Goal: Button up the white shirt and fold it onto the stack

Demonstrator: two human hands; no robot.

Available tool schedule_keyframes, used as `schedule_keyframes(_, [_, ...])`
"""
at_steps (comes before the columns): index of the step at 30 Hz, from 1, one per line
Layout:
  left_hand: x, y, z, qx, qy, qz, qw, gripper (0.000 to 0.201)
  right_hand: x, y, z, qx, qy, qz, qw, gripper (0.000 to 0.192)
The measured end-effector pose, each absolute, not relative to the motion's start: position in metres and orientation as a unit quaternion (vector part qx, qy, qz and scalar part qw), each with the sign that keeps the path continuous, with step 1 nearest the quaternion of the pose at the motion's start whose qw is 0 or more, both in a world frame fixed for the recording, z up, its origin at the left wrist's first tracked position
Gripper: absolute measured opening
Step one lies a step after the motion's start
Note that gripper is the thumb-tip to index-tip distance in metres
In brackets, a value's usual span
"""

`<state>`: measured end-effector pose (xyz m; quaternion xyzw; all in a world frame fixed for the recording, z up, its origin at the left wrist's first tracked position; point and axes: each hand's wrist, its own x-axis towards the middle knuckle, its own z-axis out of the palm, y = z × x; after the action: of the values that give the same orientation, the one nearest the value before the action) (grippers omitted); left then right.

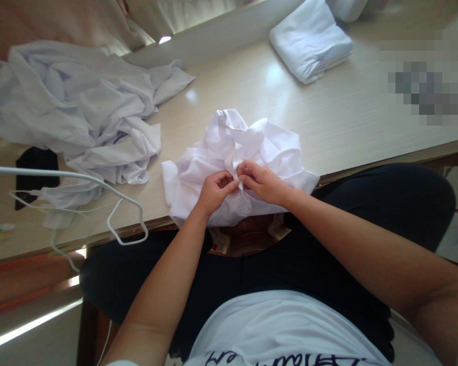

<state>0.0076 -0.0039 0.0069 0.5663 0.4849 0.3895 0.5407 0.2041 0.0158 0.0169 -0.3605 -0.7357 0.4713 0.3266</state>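
Crumpled white shirt (248, 147) lies bunched, axis unclear, pinched by both hands (213, 190) (261, 180).

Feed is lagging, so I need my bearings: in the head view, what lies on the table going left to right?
White wire hanger → loose heap of white cloth → crumpled white garment pinched by left hand and right hand → folded white cloth stack.

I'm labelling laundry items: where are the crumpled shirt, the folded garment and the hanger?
crumpled white shirt (267, 145), head view, upper right folds
folded white garment (309, 40), head view, top face
white hanger (127, 223), head view, lower loop
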Motion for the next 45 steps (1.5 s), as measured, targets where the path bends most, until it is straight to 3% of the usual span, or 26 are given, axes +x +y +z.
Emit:
schedule_keyframes(8, [0.0083, -0.0044, 0.0081, 0.571, 0.491, 0.386, 0.534, 0.039, 0.2050, 0.0162, 0.0169, -0.361, -0.740, 0.468, 0.320, 0.008])
schedule_keyframes(45, [0.0030, -0.0030, 0.0055, 0.576, 0.463, 0.372, 0.563, 0.031, 0.2065, 0.0190, 0.0133, -0.348, -0.709, 0.524, 0.319, 0.006])
